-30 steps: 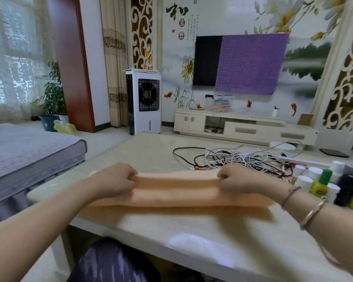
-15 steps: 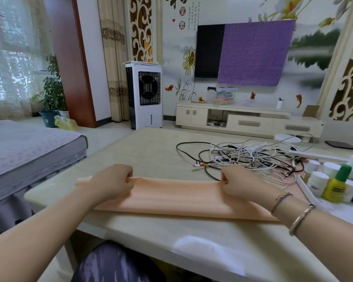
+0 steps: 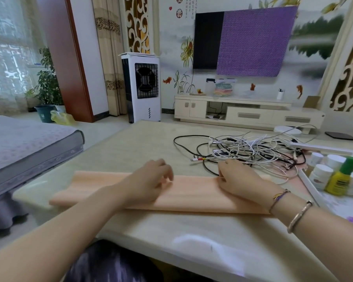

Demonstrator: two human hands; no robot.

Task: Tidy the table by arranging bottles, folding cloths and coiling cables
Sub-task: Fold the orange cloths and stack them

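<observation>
A peach cloth (image 3: pixel 191 192) lies folded into a long narrow strip across the near part of the beige table (image 3: pixel 147 139). My left hand (image 3: pixel 151 180) is over the strip's middle, fingers loosely curled and holding nothing. My right hand (image 3: pixel 238 180) lies on the strip's right part, with its fingers curled round the far folded edge. Behind the cloth sits a tangle of black and white cables (image 3: pixel 252 153). At the right edge stand several white-capped jars (image 3: pixel 322 174) and a yellow bottle with a green cap (image 3: pixel 340 180).
The jars and bottle stand in a white tray (image 3: pixel 308 185) at the right. A long white bar (image 3: pixel 322 148) lies behind them. A grey mattress (image 3: pixel 29 143) is close to the table's left side. The table's front edge is near my lap.
My left hand let go of the cloth's left part and slid right toward the middle. The cloth went from lifted to lying flat on the table. My right hand stayed in place.
</observation>
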